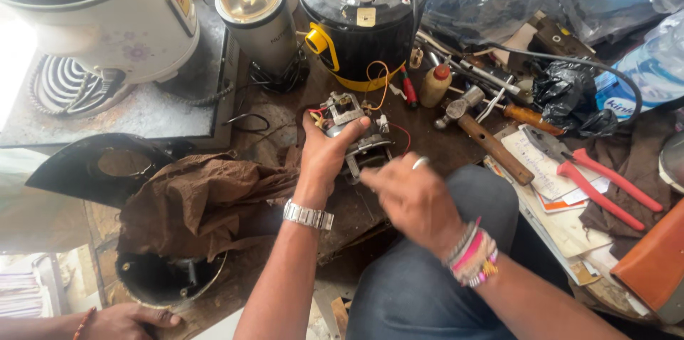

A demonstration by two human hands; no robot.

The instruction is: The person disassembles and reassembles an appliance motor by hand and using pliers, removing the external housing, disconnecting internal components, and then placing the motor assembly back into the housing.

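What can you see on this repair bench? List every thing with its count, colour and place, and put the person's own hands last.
Small motor: one, grey metal with coloured wires, centre, held.
Rice cooker: one, white, top left.
Blender: one, silver base with clear jar, top middle.
Round appliance: one, black and yellow, top centre.
Hammer: one, wooden handle, right of the motor.
Pliers: one, red handles, right, on papers.
Cloth: one, brown, left of centre.
Small bottle: one, cream with red cap, beside the black appliance.
Another person's hand: one, bottom left.
Left hand: grips the motor, watch on the wrist.
Right hand: blurred, ringed, at the motor's lower edge.
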